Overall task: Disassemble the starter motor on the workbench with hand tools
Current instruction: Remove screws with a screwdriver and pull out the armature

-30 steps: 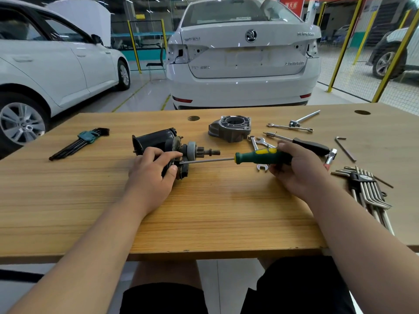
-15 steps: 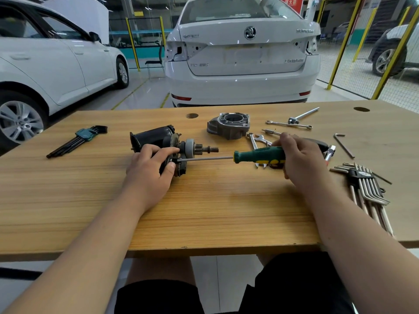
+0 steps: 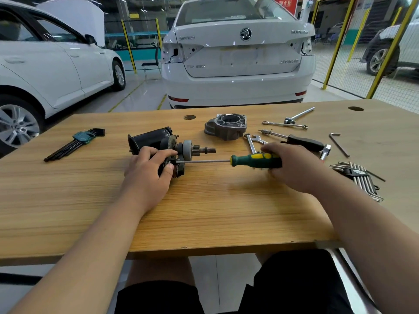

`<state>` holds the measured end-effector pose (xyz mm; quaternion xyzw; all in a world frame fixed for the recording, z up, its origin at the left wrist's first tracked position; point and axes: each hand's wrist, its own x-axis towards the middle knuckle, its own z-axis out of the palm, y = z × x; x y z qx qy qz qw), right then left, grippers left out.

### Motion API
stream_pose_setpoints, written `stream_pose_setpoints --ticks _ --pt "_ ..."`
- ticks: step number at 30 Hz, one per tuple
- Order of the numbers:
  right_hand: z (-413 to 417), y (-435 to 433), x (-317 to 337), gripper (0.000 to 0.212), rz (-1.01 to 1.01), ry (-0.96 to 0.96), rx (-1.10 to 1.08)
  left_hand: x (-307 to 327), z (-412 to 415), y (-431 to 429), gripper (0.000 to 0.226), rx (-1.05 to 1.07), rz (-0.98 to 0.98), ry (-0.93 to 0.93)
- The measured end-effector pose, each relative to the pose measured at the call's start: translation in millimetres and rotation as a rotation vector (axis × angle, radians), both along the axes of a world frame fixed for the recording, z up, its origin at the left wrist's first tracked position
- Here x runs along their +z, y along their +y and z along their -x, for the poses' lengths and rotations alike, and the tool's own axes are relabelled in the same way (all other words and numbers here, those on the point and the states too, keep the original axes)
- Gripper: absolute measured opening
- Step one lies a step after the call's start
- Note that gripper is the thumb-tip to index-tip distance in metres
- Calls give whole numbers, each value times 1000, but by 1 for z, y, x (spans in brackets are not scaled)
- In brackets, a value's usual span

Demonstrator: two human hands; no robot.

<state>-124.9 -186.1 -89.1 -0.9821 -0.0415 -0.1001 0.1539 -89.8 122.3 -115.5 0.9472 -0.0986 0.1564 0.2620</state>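
Starter motor (image 3: 149, 138): one, lying on its side left of the middle of the wooden surface (image 3: 204, 211), shaft pointing right.
Left hand (image 3: 147, 173): fingers (image 3: 162, 153) curled over the motor's near end, thumb pressed against it.
Right hand (image 3: 294, 168): fingers (image 3: 271, 148) wrapped closed round the handle of the one screwdriver (image 3: 251, 160), whose tip meets the motor beside the left thumb.
Housing (image 3: 226, 126): one grey casting, behind the shaft, apart from it.
Hex key sets: two, the green-holder set (image 3: 74, 143) far left and the black-holder set (image 3: 358, 177) far right.
Loose hex key (image 3: 339, 143): one.
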Motion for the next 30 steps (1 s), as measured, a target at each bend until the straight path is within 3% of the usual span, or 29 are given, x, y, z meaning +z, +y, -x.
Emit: stream_pose_setpoints --ticks 3,5,7,12,18,22,26,30 --pt "-8 14 16 48 466 -63 1 -1 0 0 35 3 4 -5" --pt "-11 22 26 34 571 -48 15 0 0 1 35 5 9 -6" --pt "-14 22 34 27 557 7 56 0 0 1 35 4 9 -3" --pt "-9 28 39 41 442 226 46 0 0 2 35 -3 6 -13" --pt "-13 35 45 46 716 90 95 0 0 2 34 -2 8 -9" --pt "-20 39 39 53 507 111 15 0 0 2 33 3 22 -10" --pt "-21 37 24 62 423 147 94 0 0 4 33 -1 22 -12" --pt "-18 41 25 40 435 252 103 -1 -1 4 32 -2 33 -20"
